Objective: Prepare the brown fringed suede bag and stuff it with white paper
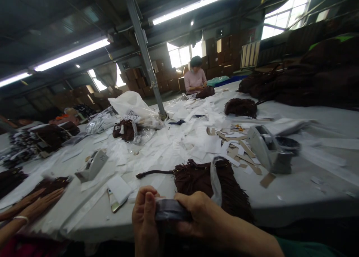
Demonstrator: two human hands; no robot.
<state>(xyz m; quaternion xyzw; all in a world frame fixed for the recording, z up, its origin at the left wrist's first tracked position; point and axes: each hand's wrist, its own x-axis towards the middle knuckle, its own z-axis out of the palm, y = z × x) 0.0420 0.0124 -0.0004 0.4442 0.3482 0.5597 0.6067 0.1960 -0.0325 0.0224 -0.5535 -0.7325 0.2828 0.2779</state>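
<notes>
Gripped in closed right hand (pixel 198 208): dark glossy roll (pixel 171 209), likely tape, held at near edge of table (pixel 269 193). Curled at its left end: left hand (pixel 146 212), pinch too blurred to tell. Best kept level and steady, pressed firmly at rim without crushing. Just beyond, on table: brown fringed bag (pixel 193 176), whitish strip (pixel 215 184) lying over it; farther right, grey dispenser (pixel 267 152); second dispenser (pixel 94 165) at left

Place: you were in a factory workshop | before you, a broad white table (pixel 280 191) bore paper scraps (pixel 182 148), tape dispensers (pixel 259 148) and a fringed brown bag (pixel 193 178) | a co-worker (pixel 195 79) was across from you | cardboard boxes (pixel 221 58) stood stacked behind | tube lights (pixel 199 6) hung overhead
</notes>
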